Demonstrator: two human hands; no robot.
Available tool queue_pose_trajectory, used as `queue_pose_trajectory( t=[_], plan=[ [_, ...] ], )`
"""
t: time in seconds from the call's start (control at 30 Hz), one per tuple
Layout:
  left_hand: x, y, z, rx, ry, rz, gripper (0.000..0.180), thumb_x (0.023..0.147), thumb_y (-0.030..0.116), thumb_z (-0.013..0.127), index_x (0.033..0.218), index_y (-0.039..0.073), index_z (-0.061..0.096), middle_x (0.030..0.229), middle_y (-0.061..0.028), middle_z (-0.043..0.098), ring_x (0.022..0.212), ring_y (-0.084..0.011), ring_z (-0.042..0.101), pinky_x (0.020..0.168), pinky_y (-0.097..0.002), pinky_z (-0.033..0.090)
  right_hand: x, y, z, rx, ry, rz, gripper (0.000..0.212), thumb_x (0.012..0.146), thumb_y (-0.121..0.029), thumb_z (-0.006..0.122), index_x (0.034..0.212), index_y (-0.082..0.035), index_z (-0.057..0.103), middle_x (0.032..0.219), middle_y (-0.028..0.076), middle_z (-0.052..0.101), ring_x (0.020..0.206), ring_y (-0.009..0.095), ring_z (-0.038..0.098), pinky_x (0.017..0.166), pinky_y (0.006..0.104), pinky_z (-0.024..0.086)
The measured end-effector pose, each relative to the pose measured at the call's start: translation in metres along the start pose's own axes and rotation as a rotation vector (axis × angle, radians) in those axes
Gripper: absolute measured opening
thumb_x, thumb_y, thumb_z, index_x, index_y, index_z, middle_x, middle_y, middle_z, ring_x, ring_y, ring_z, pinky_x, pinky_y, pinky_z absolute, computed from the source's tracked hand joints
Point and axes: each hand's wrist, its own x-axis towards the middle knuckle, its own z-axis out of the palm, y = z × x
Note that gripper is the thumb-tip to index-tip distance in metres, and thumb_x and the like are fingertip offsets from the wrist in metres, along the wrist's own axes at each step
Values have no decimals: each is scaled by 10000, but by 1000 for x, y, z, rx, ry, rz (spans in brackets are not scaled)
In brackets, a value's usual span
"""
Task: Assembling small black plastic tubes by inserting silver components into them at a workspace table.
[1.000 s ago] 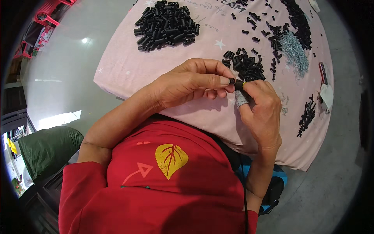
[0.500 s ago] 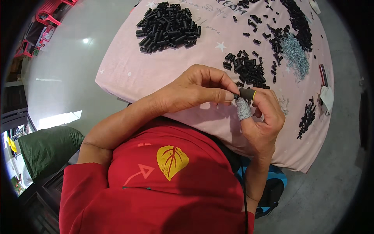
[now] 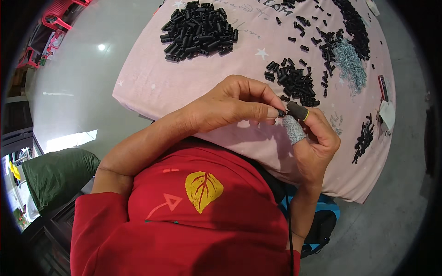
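Over the table's near edge, my left hand pinches a small black plastic part between thumb and fingers. Close beside it, my right hand has its thumb and forefinger drawn together at the part's end. A dark cover with a yellow rim sheathes the right forefinger, and a grey speckled cover wraps the thumb. Whatever lies between those covered tips is too small to make out. Just beyond the hands lies a pile of short black plastic parts.
A larger heap of black cylinders sits at the far left of the pink cloth. Rightward lie small silvery pieces, a long black heap, thin black pieces, a red-and-black tool and white crumpled paper.
My right hand has shifted slightly right, and its covered fingertips have drawn a little back from the black part. My left hand stays nearly in place, still pinching it.
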Motion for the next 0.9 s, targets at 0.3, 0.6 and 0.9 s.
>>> queue_pose_trajectory(
  t=[0.3, 0.6, 0.9],
  plan=[
    [-1, 2, 3, -12, -4, -10, 226, 985, 124, 722, 1179, 9, 722, 989, -48, 745, 857, -71, 658, 746, -213, 505, -1, -1, 0, 166, -13, 0, 266, 848, 73, 731, 1106, 23, 770, 963, 58, 710, 792, 80, 598, 675, 210, 464],
    [-1, 5, 4, -44, 5, -57, 225, 1010, 156, 699, 1191, 25, 718, 1018, -65, 770, 800, -69, 665, 677, -198, 481, -1, -7, 3, 110, 43, -100, 248, 867, 77, 713, 1107, 38, 757, 1004, 103, 734, 910, 146, 679, 821, 243, 523],
    [-1, 0, 4, -35, 32, -37, 236, 980, 139, 735, 1192, 34, 733, 1006, -56, 771, 786, -57, 652, 667, -192, 476, 2, -12, 4, -49, 53, -177, 240, 824, 44, 750, 1063, 21, 764, 954, 98, 731, 788, 155, 647, 679, 255, 501]
  ],
)
